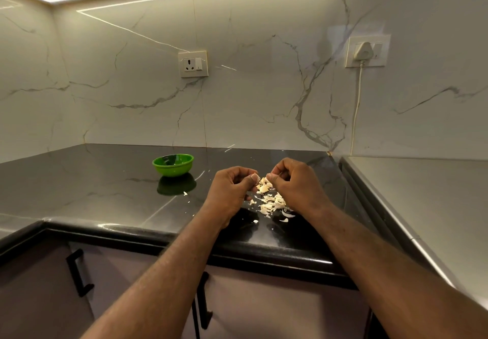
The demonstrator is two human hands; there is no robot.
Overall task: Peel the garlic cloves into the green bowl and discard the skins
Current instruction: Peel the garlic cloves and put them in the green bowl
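Garlic skins [273, 202], papery flakes on glossy countertop [105, 188]

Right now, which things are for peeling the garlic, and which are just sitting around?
For the job: left hand and right hand, pinching a garlic clove; pile of skins; green bowl.

Just there: wall socket; white plug with its cord; cabinet handle.

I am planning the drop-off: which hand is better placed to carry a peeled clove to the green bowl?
Probably left. The green bowl stands left of the left hand, nothing tall between; the right hand would have to cross it. Both pinch the garlic clove.
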